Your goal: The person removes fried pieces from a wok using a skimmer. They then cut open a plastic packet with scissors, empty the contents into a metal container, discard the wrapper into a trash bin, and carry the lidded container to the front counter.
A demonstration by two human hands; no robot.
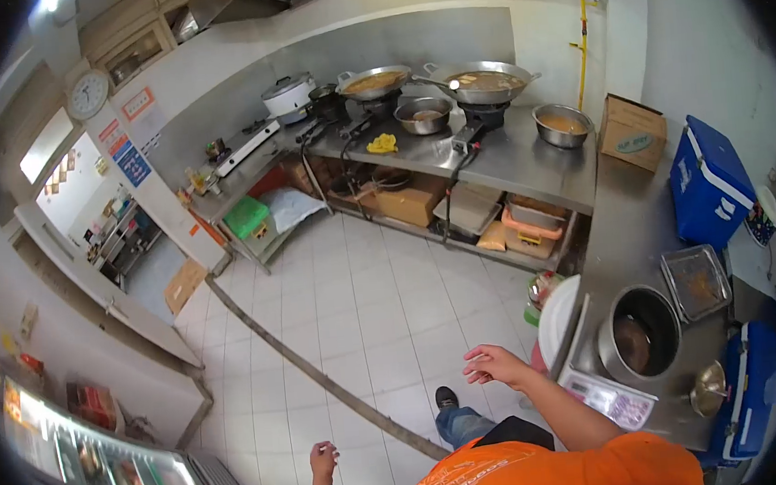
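My right hand point(496, 366) hangs over the tiled floor in front of me, palm down with its fingers loosely apart, holding nothing. Nearest to it is a white round rim or lid point(559, 322) beside the right-hand counter. Lower and to the left, my left hand point(326, 458) is held out over the floor, its fingers loosely bent and nothing visible in it. On the counter to my right stand a deep metal pot point(638, 332) and a pale device like a kitchen scale point(608, 400). Neither hand touches anything.
Large woks point(485, 81) sit on burners along the back steel counter point(537, 162), near a metal bowl point(564, 126) of liquid. Blue coolers point(709, 181) and a cardboard box point(632, 132) line the right. A raised strip point(316, 376) crosses the floor. A glass-fronted fridge point(105, 465) stands left.
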